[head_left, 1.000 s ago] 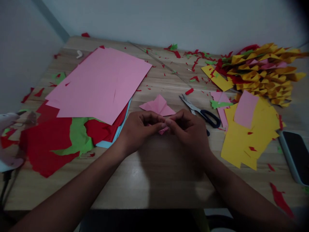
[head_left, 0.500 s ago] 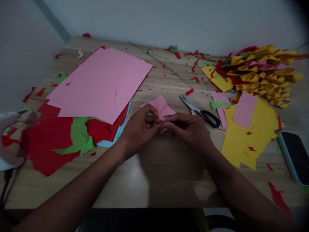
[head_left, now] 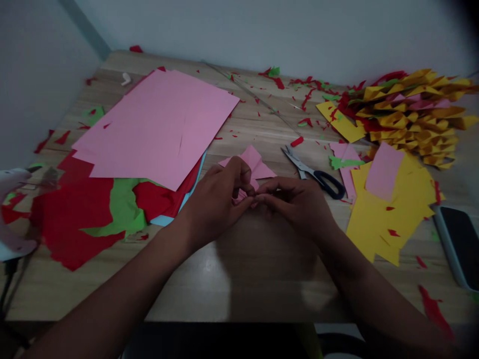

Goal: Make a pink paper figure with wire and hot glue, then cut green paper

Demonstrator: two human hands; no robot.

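Note:
Near the middle of the wooden table, a creased piece of pink paper (head_left: 251, 157) spreads out in several pointed folds beyond my fingertips. My left hand (head_left: 220, 194) has thumb and fingers closed in a pinch at its near edge. Opposite it, my right hand (head_left: 299, 202) pinches with thumb and index finger at the same spot, the tips of both hands almost touching. My fingers cover the part of the paper being gripped. Just right of the folded paper lie scissors (head_left: 314, 172) with dark blue handles, their blades slightly apart.
Large pink sheets (head_left: 160, 124) cover red sheets (head_left: 75, 214) and a torn green piece (head_left: 127, 207) at left. At right are yellow sheets (head_left: 389, 214), a phone (head_left: 458, 244) and a bundle of folded yellow paper (head_left: 415, 119). A thin rod (head_left: 258, 99) and red scraps lie behind.
Both hands keep their pinch on the pink paper, with the fingers shifting slightly. The whole view has moved a little, so things at right appear further right.

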